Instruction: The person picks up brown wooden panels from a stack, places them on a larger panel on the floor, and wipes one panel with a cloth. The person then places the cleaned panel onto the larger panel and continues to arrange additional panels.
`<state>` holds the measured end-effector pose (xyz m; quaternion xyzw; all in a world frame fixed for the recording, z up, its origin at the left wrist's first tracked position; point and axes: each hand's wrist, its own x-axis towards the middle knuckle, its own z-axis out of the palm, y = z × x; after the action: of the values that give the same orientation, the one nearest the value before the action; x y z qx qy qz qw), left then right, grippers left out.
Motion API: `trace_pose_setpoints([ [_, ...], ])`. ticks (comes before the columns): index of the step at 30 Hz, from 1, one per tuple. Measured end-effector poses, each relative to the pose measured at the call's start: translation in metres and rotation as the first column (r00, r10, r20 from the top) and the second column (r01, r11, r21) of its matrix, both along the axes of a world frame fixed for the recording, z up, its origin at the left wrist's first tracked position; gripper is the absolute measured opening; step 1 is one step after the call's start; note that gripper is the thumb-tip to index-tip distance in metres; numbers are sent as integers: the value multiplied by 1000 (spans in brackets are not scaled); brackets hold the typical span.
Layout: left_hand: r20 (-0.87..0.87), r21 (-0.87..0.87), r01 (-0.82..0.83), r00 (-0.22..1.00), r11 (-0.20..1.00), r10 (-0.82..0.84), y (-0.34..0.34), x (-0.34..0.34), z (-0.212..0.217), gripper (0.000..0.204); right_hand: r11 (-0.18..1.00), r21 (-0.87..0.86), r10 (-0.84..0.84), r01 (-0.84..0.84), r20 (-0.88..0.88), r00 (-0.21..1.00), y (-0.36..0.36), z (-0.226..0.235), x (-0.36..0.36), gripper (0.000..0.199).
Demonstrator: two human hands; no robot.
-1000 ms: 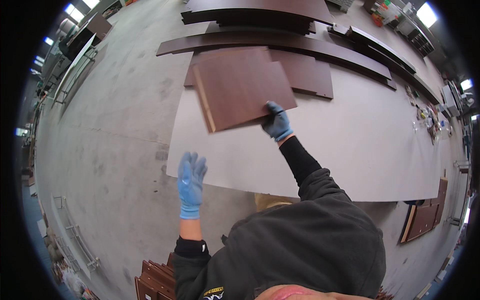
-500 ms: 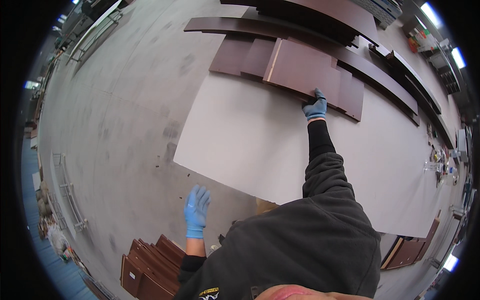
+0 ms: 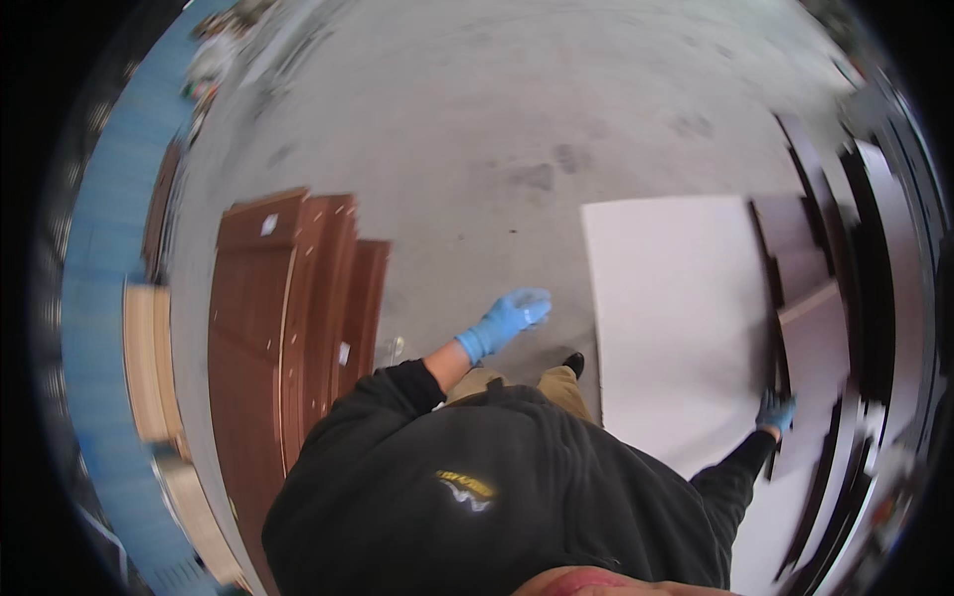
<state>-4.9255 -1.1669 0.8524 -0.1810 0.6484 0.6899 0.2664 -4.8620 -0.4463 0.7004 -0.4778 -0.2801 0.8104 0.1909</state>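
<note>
My right hand (image 3: 775,409), in a blue glove, reaches far out to the right and grips the near edge of a dark brown panel (image 3: 817,343). That panel lies on top of other brown panels, which overlap the far side of a large white board (image 3: 666,318). Its fingers are partly hidden at the panel's edge. My left hand (image 3: 509,318), also in a blue glove, hangs in front of my body over the grey floor. It holds nothing, and its fingers are stretched out, slightly blurred.
A stack of reddish-brown panels (image 3: 253,308) with small white labels stands to my left. Beyond it are light wood boards (image 3: 149,363) and a blue floor strip (image 3: 104,238). Long dark boards (image 3: 874,268) lie along the right. Grey concrete floor (image 3: 477,129) stretches ahead.
My view has swung left, so the white board and panels now sit at the right and the reddish-brown stack shows more fully. My right hand stays at the panel's edge.
</note>
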Motion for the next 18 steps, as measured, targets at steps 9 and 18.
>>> trace_pose_setpoints([
  [9, -640, -304, -771, 600, 559, 480, -217, 91, 11, 45, 792, 378, 386, -479, 297, 873, -254, 18, -49, 77],
  [18, -559, -825, -277, 532, -493, 636, -520, 359, 73, 77, -216, 588, 976, -779, 127, -175, -836, 104, -39, 36],
])
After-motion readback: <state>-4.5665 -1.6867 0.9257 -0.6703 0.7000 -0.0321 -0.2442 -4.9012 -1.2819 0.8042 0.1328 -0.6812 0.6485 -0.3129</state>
